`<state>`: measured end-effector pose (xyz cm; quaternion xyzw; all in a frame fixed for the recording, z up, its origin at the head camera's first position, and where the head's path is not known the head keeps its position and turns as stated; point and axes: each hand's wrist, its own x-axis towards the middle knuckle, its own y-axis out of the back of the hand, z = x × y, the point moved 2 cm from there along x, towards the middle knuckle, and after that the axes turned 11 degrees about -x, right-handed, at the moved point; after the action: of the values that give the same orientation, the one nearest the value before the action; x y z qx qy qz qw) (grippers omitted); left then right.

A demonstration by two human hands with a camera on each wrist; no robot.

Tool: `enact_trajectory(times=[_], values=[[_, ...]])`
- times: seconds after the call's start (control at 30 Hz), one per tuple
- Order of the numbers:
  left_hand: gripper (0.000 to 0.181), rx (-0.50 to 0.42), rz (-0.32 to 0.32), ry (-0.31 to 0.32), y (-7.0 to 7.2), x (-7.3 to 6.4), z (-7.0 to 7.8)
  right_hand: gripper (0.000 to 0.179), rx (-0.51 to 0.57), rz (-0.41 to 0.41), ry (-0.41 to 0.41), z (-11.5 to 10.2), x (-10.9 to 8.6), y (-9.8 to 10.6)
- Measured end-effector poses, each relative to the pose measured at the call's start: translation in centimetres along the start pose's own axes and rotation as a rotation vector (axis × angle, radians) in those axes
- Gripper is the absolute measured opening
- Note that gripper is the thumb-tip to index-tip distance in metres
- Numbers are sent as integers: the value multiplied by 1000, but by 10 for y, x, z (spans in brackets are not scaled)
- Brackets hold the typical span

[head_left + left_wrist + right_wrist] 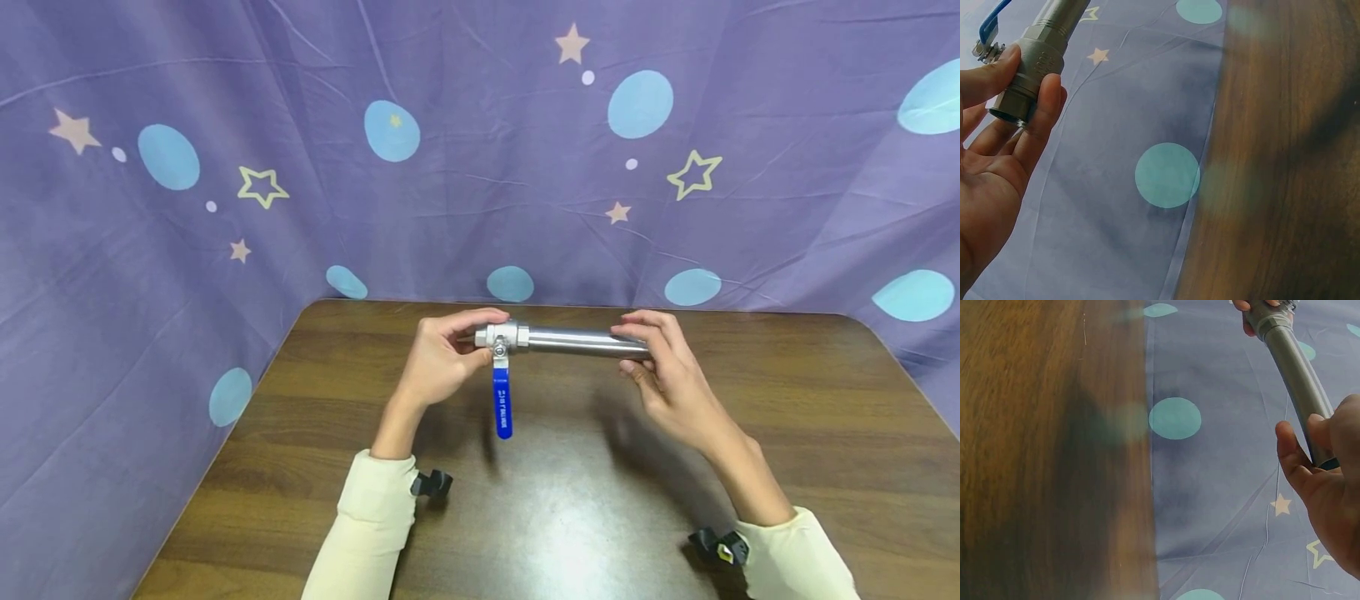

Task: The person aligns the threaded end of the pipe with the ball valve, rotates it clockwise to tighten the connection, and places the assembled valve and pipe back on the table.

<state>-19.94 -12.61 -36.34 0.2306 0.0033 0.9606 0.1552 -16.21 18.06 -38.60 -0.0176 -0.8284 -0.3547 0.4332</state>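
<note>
A steel ball valve [503, 335] with a blue lever handle [502, 404] is joined to a shiny metal pipe [570, 340]. The pair is held level above the table, the lever pointing toward me. My left hand [442, 354] grips the valve body by its free end, thumb in front and fingers behind. In the left wrist view the round opening of the valve [1013, 115] faces that palm. At the other end, my right hand [667, 375] holds the pipe between thumb and fingers. The right wrist view shows the thumb [1322, 434] against the pipe near its end.
A brown wooden table [300, 467] lies under the hands. Purple cloth [450, 225] with stars and blue dots hangs behind and at the sides. A black wrist mount [432, 485] sits on the left sleeve, another black mount [720, 547] on the right.
</note>
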Motion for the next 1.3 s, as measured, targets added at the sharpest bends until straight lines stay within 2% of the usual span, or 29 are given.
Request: enact_trajectory(times=[0.13, 0.5, 0.83, 1.1, 1.3], values=[[49, 3, -4, 8, -1, 0, 0, 53, -28, 29, 20, 0, 0, 1], [49, 4, -5, -14, -2, -1, 2, 48, 47, 73, -46, 1, 1, 5], [49, 5, -1, -2, -3, -1, 3, 48, 90, 70, -75, 3, 0, 3], [49, 3, -4, -14, -3, 0, 1, 43, 82, 50, -92, 3, 0, 3], [49, 12, -1, -13, -4, 0, 0, 45, 92, 56, -93, 2, 0, 4]])
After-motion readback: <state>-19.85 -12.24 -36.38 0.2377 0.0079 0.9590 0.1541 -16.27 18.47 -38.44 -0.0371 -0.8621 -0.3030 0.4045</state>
